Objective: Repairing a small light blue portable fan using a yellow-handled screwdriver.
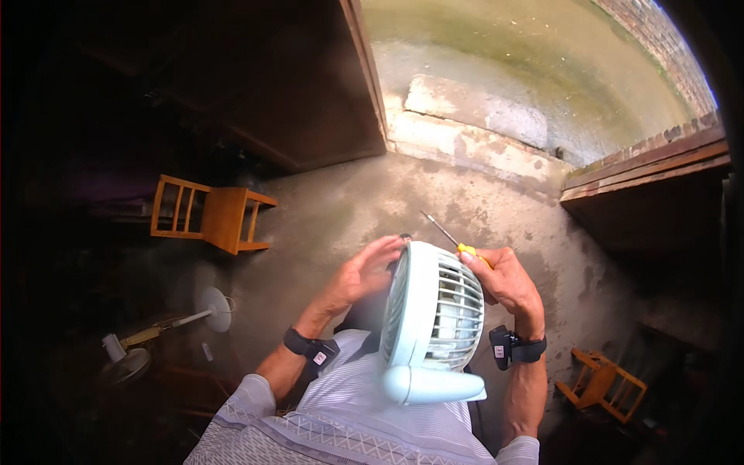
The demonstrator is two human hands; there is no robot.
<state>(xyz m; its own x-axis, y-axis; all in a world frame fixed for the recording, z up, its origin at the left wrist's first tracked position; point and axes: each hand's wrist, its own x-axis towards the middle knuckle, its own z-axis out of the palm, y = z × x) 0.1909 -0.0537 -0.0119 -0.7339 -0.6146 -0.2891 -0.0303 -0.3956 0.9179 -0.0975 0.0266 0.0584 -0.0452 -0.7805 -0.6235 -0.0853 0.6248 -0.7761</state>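
Note:
A pale blue electric fan [422, 306] stands close in front of my chest, its slatted rear cage turned to the right. My right hand [508, 283], at the upper right of the cage, is closed round the yellow handle of a screwdriver [442, 227]. The screwdriver's thin shaft points up and left, past the fan's upper edge and clear of it. At the fan's upper left rim is my left hand [372, 267], fingers stretched out and a little blurred. Whether those fingertips touch the rim I cannot tell. The fan's front face is mostly hidden.
A wooden chair [221, 213] is on the left, and another wooden seat [601, 384] at the lower right. A white standing fan [217, 310] lies toward the lower left. Ahead, an open doorway has a stone step [480, 147] and a dark door panel [256, 85] beside it.

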